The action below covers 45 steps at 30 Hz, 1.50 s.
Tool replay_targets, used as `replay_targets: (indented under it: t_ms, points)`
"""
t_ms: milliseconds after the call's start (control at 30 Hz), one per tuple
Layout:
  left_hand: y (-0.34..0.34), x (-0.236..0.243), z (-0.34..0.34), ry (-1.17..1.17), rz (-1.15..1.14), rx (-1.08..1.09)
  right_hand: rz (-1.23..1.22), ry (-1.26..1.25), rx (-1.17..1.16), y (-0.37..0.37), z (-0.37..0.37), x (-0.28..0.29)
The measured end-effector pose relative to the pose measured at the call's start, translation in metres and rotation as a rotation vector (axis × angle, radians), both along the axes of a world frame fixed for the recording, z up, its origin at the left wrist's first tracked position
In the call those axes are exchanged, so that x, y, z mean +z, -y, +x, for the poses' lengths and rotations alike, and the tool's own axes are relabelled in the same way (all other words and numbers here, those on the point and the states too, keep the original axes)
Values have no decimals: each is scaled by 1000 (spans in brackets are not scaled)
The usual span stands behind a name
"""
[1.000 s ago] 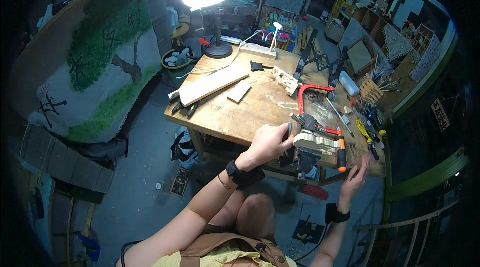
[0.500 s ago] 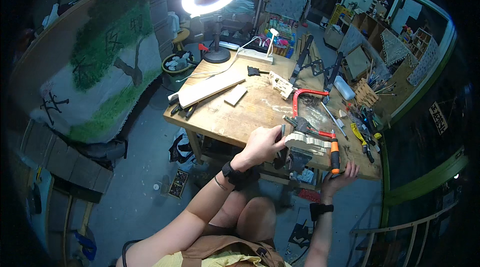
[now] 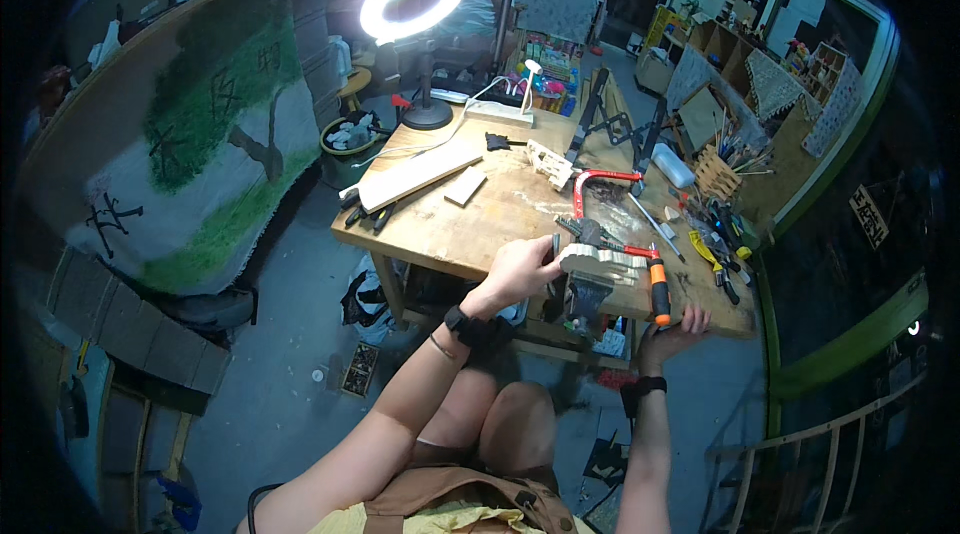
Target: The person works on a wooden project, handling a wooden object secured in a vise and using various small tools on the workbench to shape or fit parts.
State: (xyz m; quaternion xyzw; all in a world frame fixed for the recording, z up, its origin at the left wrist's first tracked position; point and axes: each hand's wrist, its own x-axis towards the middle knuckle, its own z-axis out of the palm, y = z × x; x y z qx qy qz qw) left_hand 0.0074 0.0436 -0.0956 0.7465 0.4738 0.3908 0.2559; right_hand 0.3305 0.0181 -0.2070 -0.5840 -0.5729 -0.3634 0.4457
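A pale wooden piece with a wavy edge (image 3: pixel 606 264) is held in a dark bench vise (image 3: pixel 585 302) at the table's front edge. My left hand (image 3: pixel 518 272) is closed beside the wood's left end. A thin dark strip shows at its fingertips, too small to name. My right hand (image 3: pixel 677 332) rests at the table's front edge, right of the vise, with its fingers stretched over the top. Between it and the wood lies an orange-and-black tool handle (image 3: pixel 659 296). Behind the vise is a red C-shaped frame (image 3: pixel 578 196).
On the wooden table (image 3: pixel 440 234) lie a long board (image 3: pixel 420 182), a small block (image 3: pixel 465 187) and a carved wooden piece (image 3: pixel 550 164). A lit ring lamp (image 3: pixel 428 114) stands at the back. Several hand tools (image 3: pixel 715 249) crowd the right side.
The whole view has shifted slightly, so the table sits a little further left. Both hands keep about the same places by the vise and the table edge.
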Motion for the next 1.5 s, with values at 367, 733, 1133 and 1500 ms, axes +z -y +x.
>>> replay_targets:
  t_ms: [367, 733, 1133, 1500]
  points:
    - [-10, 2, -5, -42, -80, -48, -146, -21, -37, 17, -16, 20]
    - [0, 10, -3, 416, -335, -224, -168, -57, -118, 15, -25, 24]
    - [-10, -5, 0, 472, -196, -40, -252, -115, -157, 19, -34, 24]
    - [-20, -13, -6, 473, -234, -106, -327, -115, -251, 20, -43, 25]
